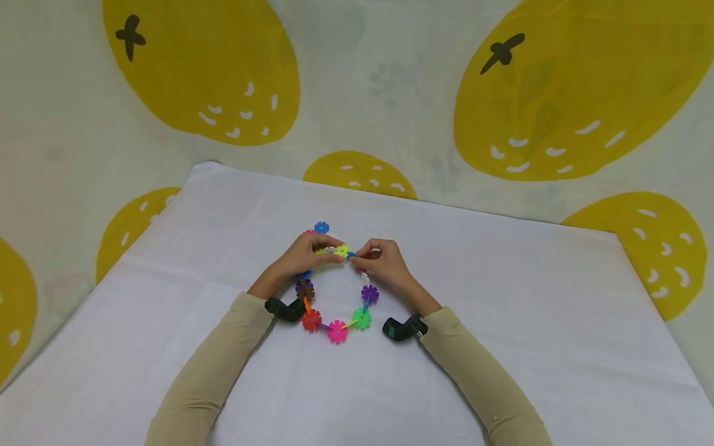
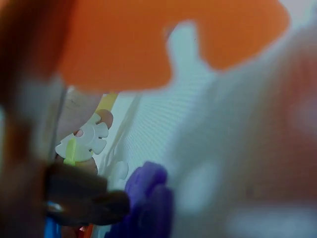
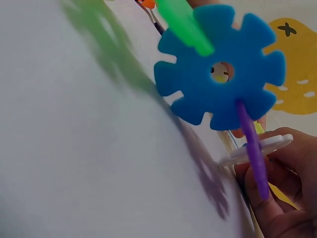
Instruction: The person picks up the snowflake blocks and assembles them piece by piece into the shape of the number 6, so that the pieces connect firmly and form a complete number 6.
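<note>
Orange notched disc, blurred (blue one crisp, round-holed).

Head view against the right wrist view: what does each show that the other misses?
Only head: the pink disc, left sleeve and right sleeve.
Only right wrist: the face and centre hole of the blue disc joining purple and green.
Both: the right hand, purple disc, green disc and white cloth.

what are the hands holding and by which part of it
A chain of multicoloured notched plastic discs: the left hand holds it at a yellow notched disc; the right hand pinches a blue notched disc by its edge.
</note>
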The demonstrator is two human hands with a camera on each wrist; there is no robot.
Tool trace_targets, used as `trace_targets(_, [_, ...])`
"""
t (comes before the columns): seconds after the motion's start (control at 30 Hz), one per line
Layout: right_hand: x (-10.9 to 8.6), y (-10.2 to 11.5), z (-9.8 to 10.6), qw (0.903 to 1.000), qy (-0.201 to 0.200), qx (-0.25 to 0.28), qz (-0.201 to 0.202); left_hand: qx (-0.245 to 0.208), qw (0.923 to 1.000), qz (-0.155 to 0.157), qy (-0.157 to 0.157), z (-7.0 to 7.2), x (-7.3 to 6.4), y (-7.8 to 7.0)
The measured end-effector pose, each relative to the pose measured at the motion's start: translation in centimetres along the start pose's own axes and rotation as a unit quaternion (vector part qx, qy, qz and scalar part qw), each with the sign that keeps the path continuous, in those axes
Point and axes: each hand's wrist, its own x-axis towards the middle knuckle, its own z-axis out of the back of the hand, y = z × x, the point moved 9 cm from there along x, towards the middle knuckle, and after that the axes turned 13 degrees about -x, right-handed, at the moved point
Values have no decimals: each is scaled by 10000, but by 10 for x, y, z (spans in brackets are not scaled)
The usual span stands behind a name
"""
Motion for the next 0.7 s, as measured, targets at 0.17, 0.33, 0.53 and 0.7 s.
trace_targets(0.17, [-6, 19, 0, 9995, 154, -258, 38, -57, 10000, -69, -5, 1, -1, -2])
trace_targets(0.33, [-13, 41, 3, 9978, 108, -556, 349, 0, 9999, -119, 10, 1, -1, -3])
trace_targets(0.53, [-12, 45, 3, 9969, -60, -633, 454, -59, 9999, 60, -56, 4, -1, 0])
trace_targets(0.7, [-4, 27, 1, 9966, -276, -466, 625, -92, 9999, 50, -52, 4, 0, 0])
